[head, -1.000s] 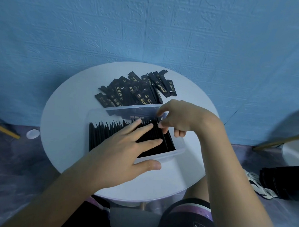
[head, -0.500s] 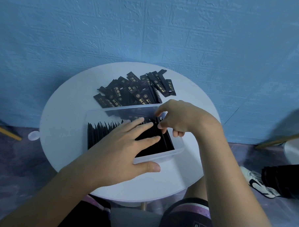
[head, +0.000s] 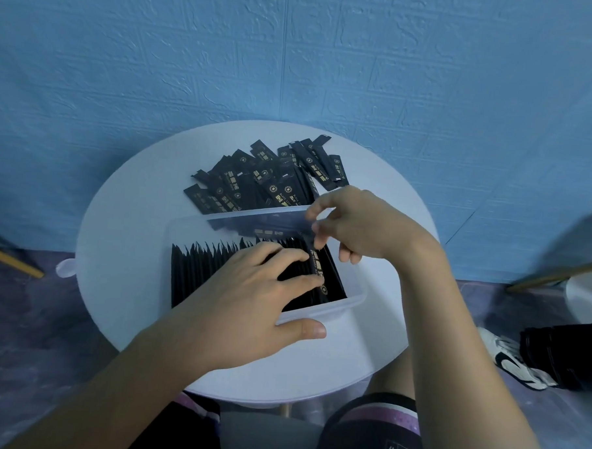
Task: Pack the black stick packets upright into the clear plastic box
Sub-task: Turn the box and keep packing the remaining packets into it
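Head cam: new packet [head: 318, 273] showing in the box [head: 321, 313]
Right hand [head: 359, 223] pinches it; left hand [head: 244, 300] still flat on the row [head: 197, 274].

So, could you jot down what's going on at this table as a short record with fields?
Table: round, white
Box: clear plastic box on the table
Packed row: black packets standing upright in the box
Loose pile: more packets lying flat behind the box
Left hand: flat on the packed row, thumb outside the near wall
Right hand: fingers pinch one packet at the row's right end
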